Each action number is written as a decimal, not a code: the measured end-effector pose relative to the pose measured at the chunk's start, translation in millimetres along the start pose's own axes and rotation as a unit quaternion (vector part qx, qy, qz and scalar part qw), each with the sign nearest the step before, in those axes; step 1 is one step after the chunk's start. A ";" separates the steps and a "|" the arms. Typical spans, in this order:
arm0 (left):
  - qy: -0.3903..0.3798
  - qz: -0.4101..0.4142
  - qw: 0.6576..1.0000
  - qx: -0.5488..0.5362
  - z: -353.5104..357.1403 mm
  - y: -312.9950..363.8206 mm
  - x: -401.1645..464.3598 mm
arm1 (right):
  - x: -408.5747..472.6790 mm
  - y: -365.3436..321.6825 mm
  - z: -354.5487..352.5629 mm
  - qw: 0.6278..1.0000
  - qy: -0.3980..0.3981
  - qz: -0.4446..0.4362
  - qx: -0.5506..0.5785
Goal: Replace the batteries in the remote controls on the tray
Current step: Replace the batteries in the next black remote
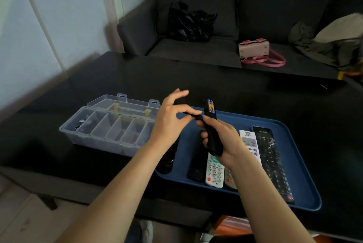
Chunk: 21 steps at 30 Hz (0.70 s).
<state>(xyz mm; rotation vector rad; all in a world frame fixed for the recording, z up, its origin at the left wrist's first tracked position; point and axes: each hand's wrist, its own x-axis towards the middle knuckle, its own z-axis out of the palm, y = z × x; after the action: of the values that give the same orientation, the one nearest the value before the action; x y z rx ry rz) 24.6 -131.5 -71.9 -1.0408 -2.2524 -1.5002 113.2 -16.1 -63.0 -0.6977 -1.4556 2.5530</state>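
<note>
My right hand (224, 140) grips a black remote (211, 136) upright above the blue tray (306, 187), back side toward me. Its battery bay is uncovered and two blue-and-yellow batteries (210, 105) sit in it. My left hand (169, 121) pinches a small black battery cover (193, 116) between thumb and forefinger, just left of the remote. On the tray lie several more remotes: a black one (196, 164), a white one with coloured buttons (215, 174), a white-and-purple one (250, 142) and a long black one (275, 162).
A clear plastic compartment box (106, 127) with its lid open stands left of the tray on the black table (216, 81); small items lie in its left cells. Behind the table a dark sofa holds a black bag (190, 24), a pink handbag (255, 50) and clothes.
</note>
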 end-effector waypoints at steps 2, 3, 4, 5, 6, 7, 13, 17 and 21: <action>-0.004 -0.017 1.000 -0.009 -3.5 1.4 0.3 | 1.2 0.8 2.5 0.998 -0.009 0.040 0.055; -0.004 -0.021 1.000 -0.015 -4.5 3.8 0.4 | 1.6 1.0 4.0 0.995 -0.013 0.060 0.081; -0.005 -0.025 0.999 -0.022 -5.2 5.3 0.3 | 2.1 1.2 5.1 0.991 -0.016 0.079 0.105; -0.011 -0.027 0.999 -0.024 -6.0 6.2 0.1 | 3.2 2.0 5.6 0.987 -0.018 0.094 0.127; -0.021 -0.031 0.999 -0.029 -6.5 6.7 -0.5 | 4.5 2.8 5.6 0.984 -0.019 0.105 0.146; -0.035 -0.040 0.998 -0.041 -6.6 6.4 -1.4 | 5.6 3.6 5.3 0.980 -0.016 0.112 0.162; 0.095 -0.299 0.911 -0.268 -1.5 10.6 3.1 | 7.3 8.7 7.1 0.994 0.039 0.032 0.099; 0.038 -0.384 0.863 -0.326 3.2 10.4 2.6 | 7.0 12.8 7.0 0.999 0.039 -0.001 -0.005; 0.070 -0.393 0.857 -0.326 8.4 6.1 4.0 | 4.4 14.4 9.2 0.993 0.039 -0.030 -0.107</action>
<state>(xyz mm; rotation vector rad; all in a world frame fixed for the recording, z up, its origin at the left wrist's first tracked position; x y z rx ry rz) 27.3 -121.1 -69.0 -0.0194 -2.1940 -2.6814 106.9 -29.5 -72.6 -0.7582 -1.7127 2.3208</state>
